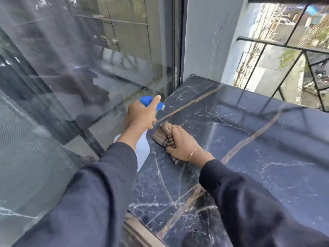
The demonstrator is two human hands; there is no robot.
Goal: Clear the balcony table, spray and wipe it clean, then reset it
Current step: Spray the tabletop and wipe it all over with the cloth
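- Dark sleeves of both arms come in from the bottom edge, one to each hand.
- Spray bottle: long axis runs from near the left wrist up and away to the head; blue nozzle points forward-right, over the bench's far-left corner. Translucent white body, blue trigger head.
- Left hand grips the bottle neck, fingers wrapped around it, one finger up on top of the blue head. Bottle is held off the bench, just above its left edge.
- Right hand lies just right of the left hand, fingers curled over a bunched cloth, pressing it onto the bench. Thin gold bracelet on the wrist.
- Cloth: brown/tan, ribbed or striped, crumpled; sticks out past the fingers toward the bottle and a bit shows behind the wrist.
- Bench: black marble-look top with white veins and brownish seams; glossy, reflecting the railing.
- Left of the hands: glass sliding door with dark frame.
- Beyond the hands: grey wall column, then a black metal railing with outdoor walls and plants behind it.
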